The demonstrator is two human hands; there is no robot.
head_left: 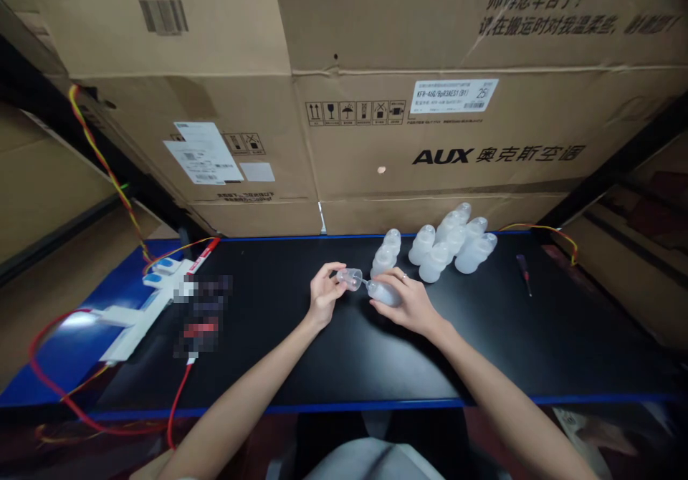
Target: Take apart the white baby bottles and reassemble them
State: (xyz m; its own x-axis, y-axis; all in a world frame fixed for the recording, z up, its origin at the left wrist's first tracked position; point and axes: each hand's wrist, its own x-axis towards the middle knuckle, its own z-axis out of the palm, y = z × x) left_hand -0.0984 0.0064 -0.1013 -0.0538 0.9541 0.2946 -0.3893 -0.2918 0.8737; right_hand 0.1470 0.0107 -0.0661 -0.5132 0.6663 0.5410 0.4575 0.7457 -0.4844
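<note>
Over the middle of the black table, my left hand [323, 295] pinches a clear plastic cap [350, 279] between thumb and fingers. My right hand [407, 301] is wrapped round a translucent white plastic bottle [383, 293], tilted on its side with its thin nozzle pointing left at the cap's open end. The nozzle tip reaches the cap's mouth; whether they touch I cannot tell. Just behind my right hand stands a short row of capped bottles [385, 256]. Further right is a cluster of several similar bottles [451, 240], upright with clear caps on.
A small screwdriver [523, 274] lies at the right on the black table [290, 365]. On the left are a white power strip [145, 315] with plugs, a red cable [175, 405] and a blurred item [203, 315]. Large cardboard boxes [355, 165] form the back wall.
</note>
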